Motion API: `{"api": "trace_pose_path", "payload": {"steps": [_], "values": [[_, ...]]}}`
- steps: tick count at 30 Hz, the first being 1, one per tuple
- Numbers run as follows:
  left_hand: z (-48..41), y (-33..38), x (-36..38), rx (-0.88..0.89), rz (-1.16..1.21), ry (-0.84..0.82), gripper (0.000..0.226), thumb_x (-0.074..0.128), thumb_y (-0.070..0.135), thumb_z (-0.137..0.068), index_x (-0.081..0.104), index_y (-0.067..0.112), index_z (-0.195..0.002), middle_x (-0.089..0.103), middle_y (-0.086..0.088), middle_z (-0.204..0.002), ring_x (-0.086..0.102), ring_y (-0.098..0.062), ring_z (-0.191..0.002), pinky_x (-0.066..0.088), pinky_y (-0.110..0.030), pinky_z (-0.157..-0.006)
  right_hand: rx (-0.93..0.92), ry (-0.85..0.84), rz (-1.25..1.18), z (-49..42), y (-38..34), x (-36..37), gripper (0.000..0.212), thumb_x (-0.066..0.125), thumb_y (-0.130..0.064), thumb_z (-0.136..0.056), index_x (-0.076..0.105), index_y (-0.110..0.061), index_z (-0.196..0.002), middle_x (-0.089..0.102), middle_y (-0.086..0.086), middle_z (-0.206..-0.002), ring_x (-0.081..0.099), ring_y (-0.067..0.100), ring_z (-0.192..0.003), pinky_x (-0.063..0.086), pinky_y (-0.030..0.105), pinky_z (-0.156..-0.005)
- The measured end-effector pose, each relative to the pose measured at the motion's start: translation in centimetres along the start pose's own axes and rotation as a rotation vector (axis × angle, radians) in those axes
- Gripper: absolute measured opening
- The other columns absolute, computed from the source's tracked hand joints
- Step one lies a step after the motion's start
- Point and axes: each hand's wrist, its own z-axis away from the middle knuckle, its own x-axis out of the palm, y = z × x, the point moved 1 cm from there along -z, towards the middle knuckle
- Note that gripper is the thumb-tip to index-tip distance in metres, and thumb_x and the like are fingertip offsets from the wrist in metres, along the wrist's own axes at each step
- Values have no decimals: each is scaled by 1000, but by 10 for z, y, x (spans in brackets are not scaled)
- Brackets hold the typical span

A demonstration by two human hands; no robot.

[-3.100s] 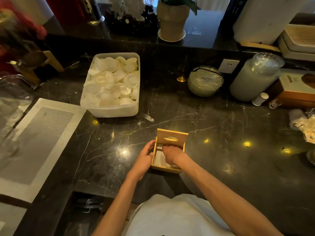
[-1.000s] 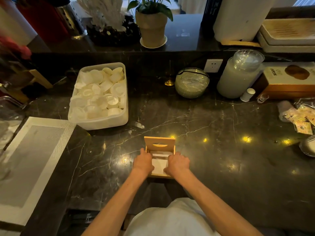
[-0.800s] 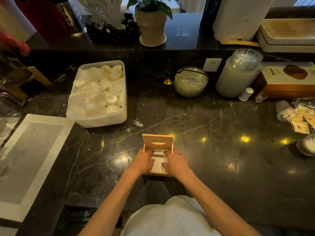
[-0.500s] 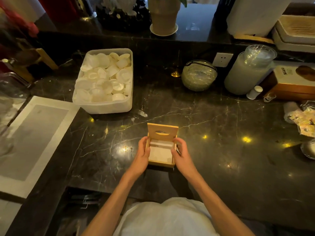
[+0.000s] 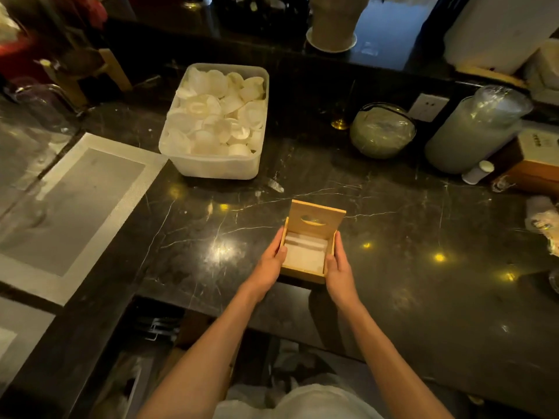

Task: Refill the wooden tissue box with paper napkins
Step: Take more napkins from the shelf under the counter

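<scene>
We hold the wooden tissue box between both hands on the dark tabletop, well in front of the plastic tub of white lids. The left hand and right hand lie flat against its side walls, fingers only lightly curled, gripping nothing else. White napkins already fill it. Next, we judge, we should keep the box steady and swing the lid down squarely. The lid stands open at the far edge; the box's long axis runs away from us.
</scene>
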Motion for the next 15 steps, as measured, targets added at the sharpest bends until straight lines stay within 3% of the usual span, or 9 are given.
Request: {"api": "trace_pose_path", "payload": {"steps": [2, 4, 6, 8, 11, 13, 15], "values": [[11, 1, 1, -9, -8, 33, 56, 37, 36, -105, 16, 30, -157, 29, 4, -159, 32, -11, -141, 28, -25, -107, 15, 52, -63, 4, 2, -1, 50, 36, -17, -106, 25, -26, -154, 37, -12, -149, 34, 1, -133, 38, 9, -95], [34, -6, -2, -35, -34, 112, 57, 37, 38, -105, 17, 24, -157, 29, -2, -159, 28, -18, -146, 27, -29, -110, 58, 139, -107, 19, 7, -1, 47, 42, -22, -104, 35, -23, -151, 44, -6, -148, 41, 10, -135, 43, 20, -101], [64, -26, -15, 0, -150, 206, 50, 38, 35, -105, 32, 22, -153, 40, -2, -154, 36, -18, -142, 30, -28, -108, 27, 275, 37, 47, 15, 1, 43, 48, -27, -102, 44, -20, -144, 47, -1, -144, 45, 14, -132, 40, 34, -108], [99, -55, -39, 89, -414, 329, 39, 42, 30, -105, 51, 19, -140, 57, -3, -139, 51, -19, -130, 39, -27, -102, -168, 343, 256, 81, 21, 12, 33, 54, -22, -99, 55, -16, -131, 52, -1, -129, 49, 16, -122, 40, 35, -105], [154, -104, -83, 139, -793, 522, 28, 50, 27, -100, 67, 15, -119, 70, -6, -116, 64, -26, -109, 50, -37, -93, -392, 69, 626, 130, 36, 48, 25, 57, -27, -96, 63, -17, -119, 58, -4, -117, 54, 20, -117, 41, 31, -100], [190, -134, -111, 79, -957, 582, 29, 54, 30, -96, 70, 15, -116, 71, -6, -112, 66, -28, -105, 51, -41, -92, -421, -135, 921, 154, 57, 78, 43, 49, -48, -94, 63, -19, -123, 60, 3, -128, 50, 26, -126, 41, 37, -103], [227, -161, -134, -30, -1019, 601, 32, 58, 32, -94, 69, 15, -119, 69, -8, -116, 64, -30, -109, 51, -45, -94, -391, -304, 1116, 175, 77, 111, 64, 34, -64, -90, 55, -23, -135, 48, 10, -147, 36, 32, -141, 33, 44, -113]]}}
